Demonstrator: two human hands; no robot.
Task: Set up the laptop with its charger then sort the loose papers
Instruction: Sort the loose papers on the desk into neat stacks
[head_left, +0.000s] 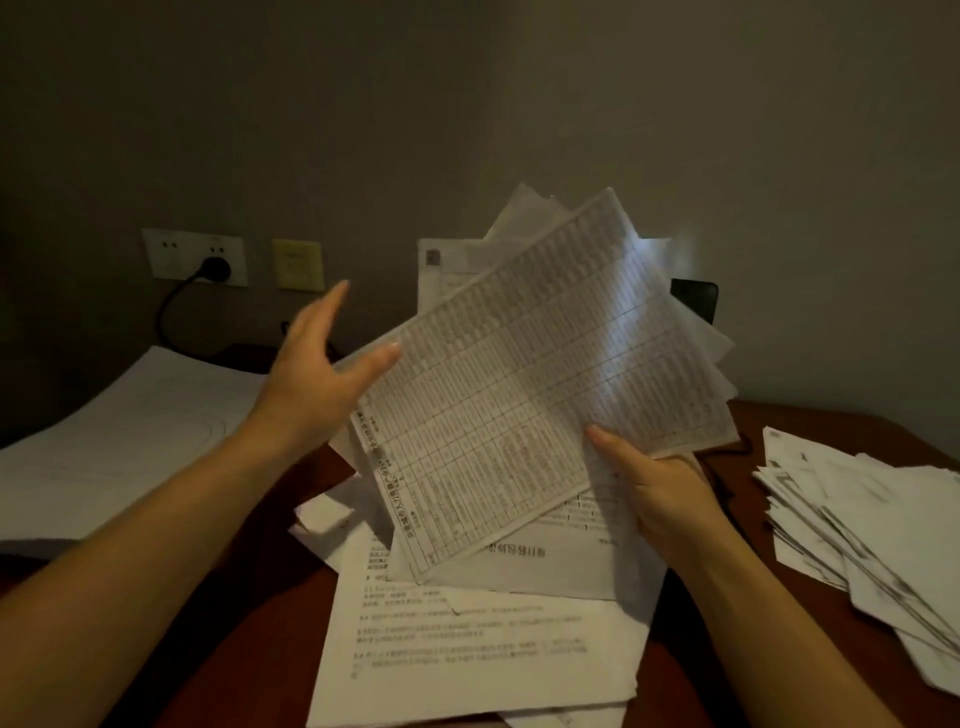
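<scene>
Over table (249, 639) | right hand (662, 496) grip holds fanned papers (452, 262) | left hand (319, 376) grip wide | step: sorting | next likely: peel top sheet (519, 405)

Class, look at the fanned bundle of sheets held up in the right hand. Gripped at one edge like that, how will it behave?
Probably floppy: the bundle of sheets is thin paper that light shines through. Likely to slide apart: its sheets fan out above the right hand, which grips only the lower edge.
</scene>
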